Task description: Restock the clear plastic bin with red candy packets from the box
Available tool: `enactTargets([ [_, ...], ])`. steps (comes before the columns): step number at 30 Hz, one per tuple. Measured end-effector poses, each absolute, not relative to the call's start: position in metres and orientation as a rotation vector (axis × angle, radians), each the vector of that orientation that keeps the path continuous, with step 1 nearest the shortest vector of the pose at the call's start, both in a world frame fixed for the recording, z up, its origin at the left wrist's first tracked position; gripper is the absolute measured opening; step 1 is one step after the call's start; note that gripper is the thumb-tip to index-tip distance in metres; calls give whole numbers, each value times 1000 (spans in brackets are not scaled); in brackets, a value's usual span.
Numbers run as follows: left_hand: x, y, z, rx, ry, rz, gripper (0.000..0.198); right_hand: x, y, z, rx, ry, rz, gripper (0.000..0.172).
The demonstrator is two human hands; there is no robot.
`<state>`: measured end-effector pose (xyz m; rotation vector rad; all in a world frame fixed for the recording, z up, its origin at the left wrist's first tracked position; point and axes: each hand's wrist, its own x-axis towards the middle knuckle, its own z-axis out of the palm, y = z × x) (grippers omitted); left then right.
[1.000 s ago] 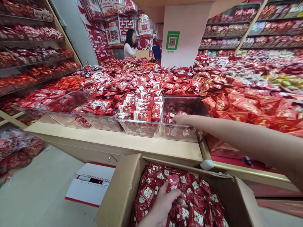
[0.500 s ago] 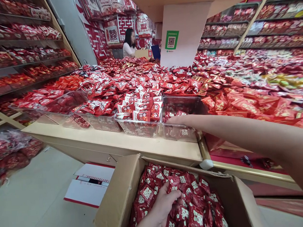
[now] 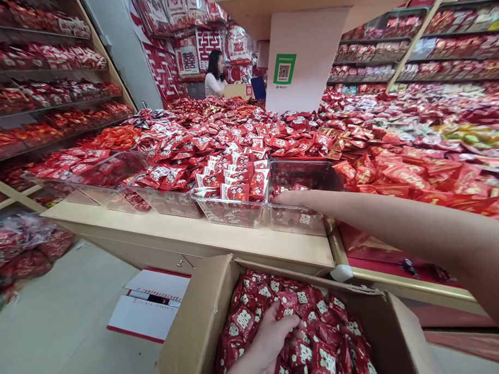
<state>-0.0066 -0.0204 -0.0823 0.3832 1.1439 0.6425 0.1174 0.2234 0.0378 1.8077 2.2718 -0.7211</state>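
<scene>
While one pale wooden counter (image 3: 235, 239) is stretching across the middle, one open cardboard box (image 3: 197, 320) is standing before it. One clear tub (image 3: 314, 174) is sitting on the counter beside one fuller tub (image 3: 234, 215) of red-and-white packets (image 3: 237, 176). Two hands are showing: the left hand (image 3: 271, 333) is resting among dark-red packets (image 3: 323, 361), too many to count, in the box; the right hand (image 3: 293, 198) is lying inside the clear tub, partly covering a few matching packets (image 3: 279, 189). With fingertips hidden, whether either is grasping a packet I cannot tell.
</scene>
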Motion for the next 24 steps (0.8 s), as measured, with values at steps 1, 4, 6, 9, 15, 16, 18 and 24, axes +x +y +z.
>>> enactTargets([
  [1,-7,-20,-83,383,1145,644,58,118,225,37,1801,2272,-723,33],
  [4,-7,-20,-84,395,1140,648,55,122,229,40,1602,2361,-545,23],
  [6,-7,-20,-85,413,1123,647,50,127,232,47,1447,2412,-338,15],
  [9,-7,-20,-85,427,1109,642,40,137,236,57,1431,2384,-190,22],
  [15,-6,-20,-84,452,1111,626,31,139,237,43,1338,2382,-158,20],
  [16,-7,-20,-84,447,1113,625,32,137,237,39,1351,2367,-178,19],
  [18,-7,-20,-83,430,1121,629,35,133,235,33,1390,2333,-234,18],
  [24,-7,-20,-83,432,1129,624,34,140,245,41,1366,2413,-242,20],
])
